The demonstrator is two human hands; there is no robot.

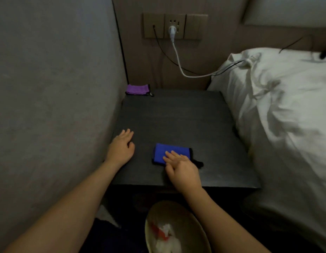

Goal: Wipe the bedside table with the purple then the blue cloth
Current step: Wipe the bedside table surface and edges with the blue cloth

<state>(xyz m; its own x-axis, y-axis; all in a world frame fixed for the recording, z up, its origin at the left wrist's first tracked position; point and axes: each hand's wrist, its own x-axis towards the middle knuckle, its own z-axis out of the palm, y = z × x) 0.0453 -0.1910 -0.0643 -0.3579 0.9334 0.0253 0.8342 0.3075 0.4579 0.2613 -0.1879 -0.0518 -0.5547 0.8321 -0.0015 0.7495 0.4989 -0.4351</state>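
Note:
The dark bedside table (176, 117) fills the middle of the view. A folded purple cloth (137, 89) lies in its far left corner against the wall. Near the front edge lies a folded blue cloth (167, 152) with a black trim. My right hand (182, 168) rests flat on the near right part of the blue cloth, fingers stretched out over it. My left hand (122, 147) lies palm down on the bare table top to the left of the blue cloth, holding nothing.
A grey wall (54, 106) borders the table on the left. A bed with a white duvet (286, 115) presses against its right side. A white cable (178, 61) and a black one hang from wall sockets behind. A waste bin (176, 230) stands below the front edge.

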